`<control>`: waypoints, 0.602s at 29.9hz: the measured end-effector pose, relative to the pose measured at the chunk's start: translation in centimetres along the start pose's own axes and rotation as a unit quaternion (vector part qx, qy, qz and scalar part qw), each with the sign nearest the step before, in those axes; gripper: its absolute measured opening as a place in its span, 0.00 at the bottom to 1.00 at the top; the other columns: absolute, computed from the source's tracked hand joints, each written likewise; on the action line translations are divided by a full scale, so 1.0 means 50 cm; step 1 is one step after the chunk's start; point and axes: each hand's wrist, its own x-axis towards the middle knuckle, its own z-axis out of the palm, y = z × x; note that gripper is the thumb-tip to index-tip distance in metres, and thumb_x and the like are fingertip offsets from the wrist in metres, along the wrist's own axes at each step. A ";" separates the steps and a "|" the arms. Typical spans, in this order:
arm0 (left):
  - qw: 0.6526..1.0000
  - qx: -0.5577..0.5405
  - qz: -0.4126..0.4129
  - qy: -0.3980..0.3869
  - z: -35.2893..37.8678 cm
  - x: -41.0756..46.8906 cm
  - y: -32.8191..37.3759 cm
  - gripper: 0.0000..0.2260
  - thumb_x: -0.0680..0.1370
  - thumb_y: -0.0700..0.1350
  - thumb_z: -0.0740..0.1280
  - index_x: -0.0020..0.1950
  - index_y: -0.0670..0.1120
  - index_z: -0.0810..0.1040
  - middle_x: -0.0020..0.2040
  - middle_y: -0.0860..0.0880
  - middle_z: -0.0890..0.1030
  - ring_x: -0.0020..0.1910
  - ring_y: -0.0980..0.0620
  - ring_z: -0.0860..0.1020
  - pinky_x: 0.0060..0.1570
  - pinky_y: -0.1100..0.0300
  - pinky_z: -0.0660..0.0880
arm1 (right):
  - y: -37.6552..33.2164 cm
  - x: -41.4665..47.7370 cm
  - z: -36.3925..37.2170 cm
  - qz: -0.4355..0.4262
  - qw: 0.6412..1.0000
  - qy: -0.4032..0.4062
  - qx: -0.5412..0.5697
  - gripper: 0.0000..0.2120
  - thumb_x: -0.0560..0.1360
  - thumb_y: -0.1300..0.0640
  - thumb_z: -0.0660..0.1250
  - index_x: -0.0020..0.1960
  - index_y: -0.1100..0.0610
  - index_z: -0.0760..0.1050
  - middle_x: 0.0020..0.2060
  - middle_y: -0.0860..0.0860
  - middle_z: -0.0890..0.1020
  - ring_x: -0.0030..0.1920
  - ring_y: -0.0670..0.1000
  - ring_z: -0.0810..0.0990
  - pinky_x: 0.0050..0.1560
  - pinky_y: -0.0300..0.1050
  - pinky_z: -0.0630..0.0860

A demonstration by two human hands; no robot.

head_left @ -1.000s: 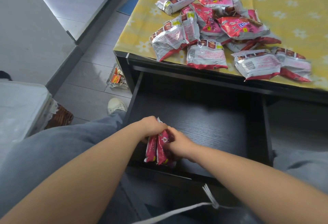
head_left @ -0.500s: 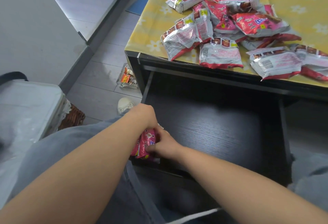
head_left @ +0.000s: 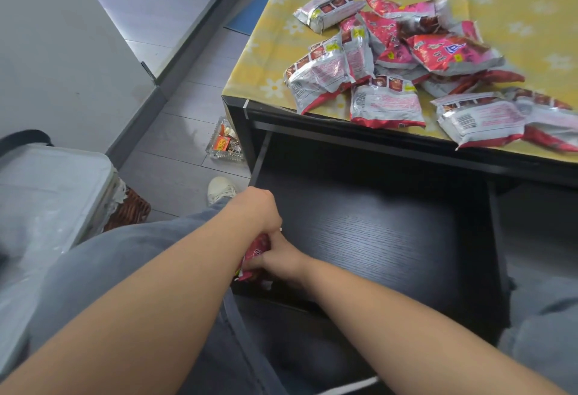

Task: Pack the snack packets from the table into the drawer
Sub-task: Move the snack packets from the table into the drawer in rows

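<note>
A black drawer (head_left: 391,238) stands pulled out under the table (head_left: 406,141). In its near left corner both my hands press red snack packets (head_left: 255,254) upright against the drawer's side. My left hand (head_left: 258,210) grips them from above. My right hand (head_left: 281,257) holds them from the right. Most of the held packets are hidden by my hands. A heap of several red and silver snack packets (head_left: 403,60) lies on the yellow flowered tablecloth (head_left: 516,0).
A glass dish of sweets (head_left: 225,144) sits on the tiled floor left of the table leg. My shoe (head_left: 220,190) and jeans-clad knees flank the drawer. A grey cushioned seat over a wicker basket (head_left: 128,210) is at the left.
Both hands have slid the held packets leftward into the drawer's near left corner. The view has shifted to the left too.
</note>
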 end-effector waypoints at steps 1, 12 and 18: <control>1.000 -0.001 -0.003 0.009 0.001 -0.005 0.000 0.16 0.81 0.51 0.65 0.65 0.44 0.78 0.53 0.44 0.78 0.52 0.44 0.79 0.46 0.54 0.73 | 0.001 -0.001 -0.001 0.001 1.000 0.004 0.010 0.34 0.66 0.63 0.78 0.68 0.55 0.68 0.60 0.62 0.79 0.46 0.56 0.82 0.34 0.45 0.78; 0.992 -0.056 0.024 0.110 0.016 -0.042 0.018 0.24 0.80 0.57 0.64 0.75 0.51 0.72 0.66 0.44 0.72 0.65 0.41 0.76 0.57 0.46 0.76 | -0.045 -0.064 -0.139 -0.017 0.961 0.104 -0.255 0.47 0.74 0.46 0.73 0.84 0.48 0.48 0.84 0.57 0.50 0.83 0.57 0.53 0.77 0.48 0.57; 0.974 -0.107 0.085 0.179 -0.003 -0.051 0.078 0.26 0.80 0.57 0.65 0.78 0.55 0.68 0.73 0.47 0.70 0.68 0.44 0.75 0.54 0.49 0.77 | -0.101 -0.154 -0.273 -0.065 0.895 0.190 -0.398 0.41 0.78 0.50 0.68 0.84 0.48 0.48 0.83 0.59 0.50 0.83 0.61 0.48 0.79 0.57 0.56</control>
